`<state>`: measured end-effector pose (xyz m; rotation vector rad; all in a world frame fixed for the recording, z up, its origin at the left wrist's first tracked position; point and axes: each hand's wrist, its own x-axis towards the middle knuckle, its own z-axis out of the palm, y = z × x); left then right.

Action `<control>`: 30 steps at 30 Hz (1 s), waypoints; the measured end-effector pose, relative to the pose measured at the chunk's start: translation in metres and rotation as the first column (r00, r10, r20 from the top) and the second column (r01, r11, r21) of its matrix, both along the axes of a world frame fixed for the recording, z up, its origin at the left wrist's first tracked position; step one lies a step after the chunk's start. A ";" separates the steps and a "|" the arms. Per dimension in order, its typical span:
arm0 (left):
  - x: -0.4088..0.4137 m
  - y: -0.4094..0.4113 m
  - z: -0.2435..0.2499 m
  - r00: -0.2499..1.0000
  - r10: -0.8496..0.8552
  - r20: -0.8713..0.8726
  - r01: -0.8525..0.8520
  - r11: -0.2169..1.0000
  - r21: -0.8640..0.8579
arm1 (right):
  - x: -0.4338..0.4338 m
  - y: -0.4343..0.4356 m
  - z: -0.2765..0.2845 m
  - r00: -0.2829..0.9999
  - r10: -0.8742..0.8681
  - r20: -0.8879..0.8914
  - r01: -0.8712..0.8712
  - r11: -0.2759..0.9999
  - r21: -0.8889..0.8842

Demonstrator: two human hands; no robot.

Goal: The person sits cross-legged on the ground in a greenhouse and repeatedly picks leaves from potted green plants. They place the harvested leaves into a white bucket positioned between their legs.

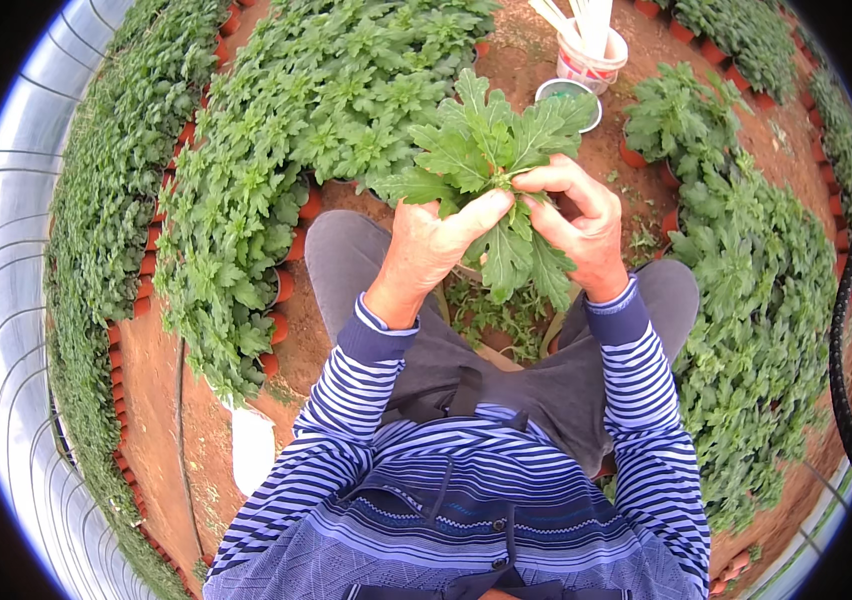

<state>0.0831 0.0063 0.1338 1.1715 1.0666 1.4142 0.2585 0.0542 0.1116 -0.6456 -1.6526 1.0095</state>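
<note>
A leafy green plant with lobed leaves, like a chrysanthemum [471, 142], stands between my hands in front of my knees. My left hand [441, 232] comes from its left side, thumb pressed to the centre of the stem top and the fingers hidden under the leaves. From the right, my right hand [576, 217] pinches at the same centre with thumb and forefinger, beside small leaves. Its lower leaves hang over most of what is beneath it. Picked leaves [497, 315] lie on the ground between my legs.
Dense rows of potted plants [343, 90] stand ahead and to the left, more potted plants [748, 300] to the right. A white bucket with pale sticks [591, 64] and a small bowl [583, 120] are ahead. A white object [252, 450] lies by my left side, near a dark hose [182, 442].
</note>
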 end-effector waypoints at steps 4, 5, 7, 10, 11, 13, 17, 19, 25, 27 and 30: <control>-0.001 -0.002 -0.001 1.000 -0.011 0.019 0.012 1.000 -0.028 | 0.001 0.003 -0.001 0.999 -0.012 0.046 0.008 0.995 0.098; 0.001 -0.002 0.000 0.999 -0.008 0.036 0.009 1.000 -0.027 | 0.002 0.003 -0.001 0.998 -0.013 0.055 0.007 0.995 0.100; 0.002 -0.002 0.002 0.999 -0.001 0.049 0.002 1.000 -0.017 | 0.002 0.003 -0.001 0.998 -0.013 0.055 0.008 0.995 0.095; 0.001 -0.002 0.000 0.999 0.005 0.046 -0.004 1.000 -0.006 | 0.000 0.001 0.000 0.999 -0.017 0.045 0.013 0.997 0.074; 0.000 -0.002 -0.003 0.999 0.004 0.053 -0.003 1.000 -0.010 | 0.000 0.001 0.001 0.998 -0.020 0.055 0.017 0.997 0.071; -0.001 -0.002 -0.004 0.997 -0.001 0.073 0.002 1.000 -0.021 | 0.001 0.001 0.002 0.997 -0.024 0.072 0.020 0.998 0.064; -0.001 -0.003 -0.005 0.993 -0.011 0.116 0.018 0.998 -0.058 | 0.001 0.002 0.000 0.998 -0.025 0.055 0.020 0.996 0.092; -0.001 -0.003 -0.008 0.990 -0.002 0.139 0.013 0.997 -0.082 | -0.001 0.003 0.000 0.999 -0.033 0.035 0.029 0.992 0.124; 0.005 0.000 -0.003 0.983 0.042 0.179 -0.028 0.997 -0.079 | 0.004 0.001 0.008 0.988 -0.071 0.136 0.031 0.961 0.274; 0.005 0.000 -0.004 0.988 0.056 0.142 -0.049 0.997 -0.053 | 0.003 0.001 0.005 0.982 -0.088 0.164 0.030 0.944 0.329; 0.004 0.000 -0.004 0.991 0.058 0.119 -0.053 0.998 -0.039 | 0.001 0.000 0.004 0.971 -0.139 0.194 0.066 0.937 0.342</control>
